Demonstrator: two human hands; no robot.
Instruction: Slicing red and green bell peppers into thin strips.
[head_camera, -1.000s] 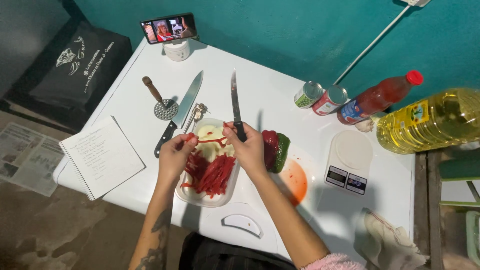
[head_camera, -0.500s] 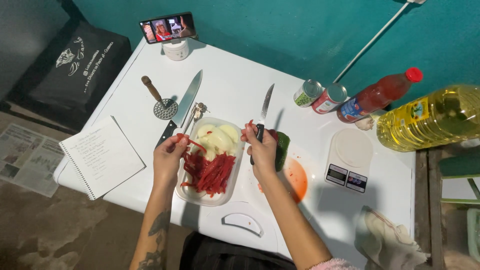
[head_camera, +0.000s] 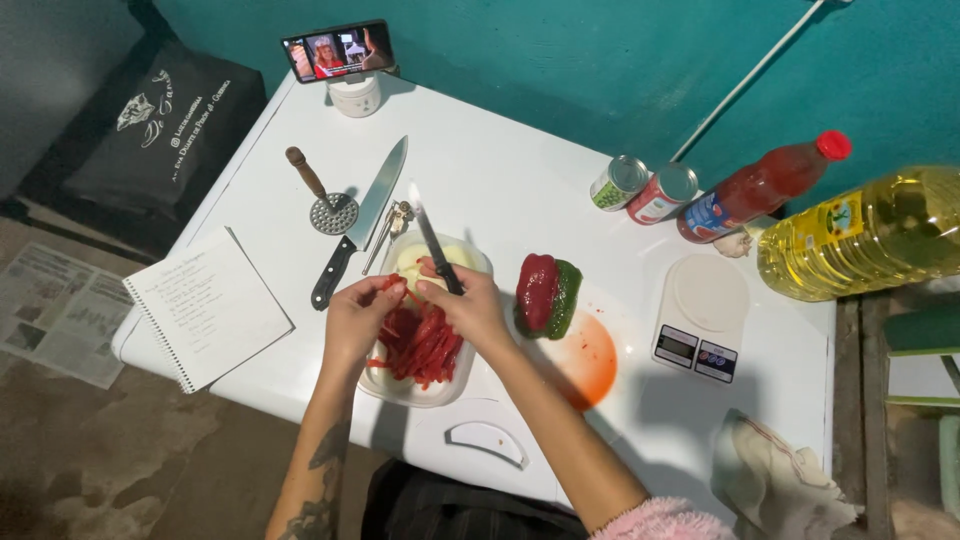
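Right hand (head_camera: 470, 305) grips a small knife (head_camera: 433, 243); left hand (head_camera: 358, 318) pinches red pepper strips (head_camera: 425, 345).

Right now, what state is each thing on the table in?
Left hand: pinching red pepper strips over the white tray.
Right hand: grip closed on a small knife, blade pointing away.
Whole pepper: uncut, lying beside the tray.
Large knife: lying flat, untouched.
Phone: screen on.
Red bottle: capped, lying down.

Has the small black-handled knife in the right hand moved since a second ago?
Yes. The small black-handled knife swung left, nearer the large chef's knife; its blade now points away over the white tray.
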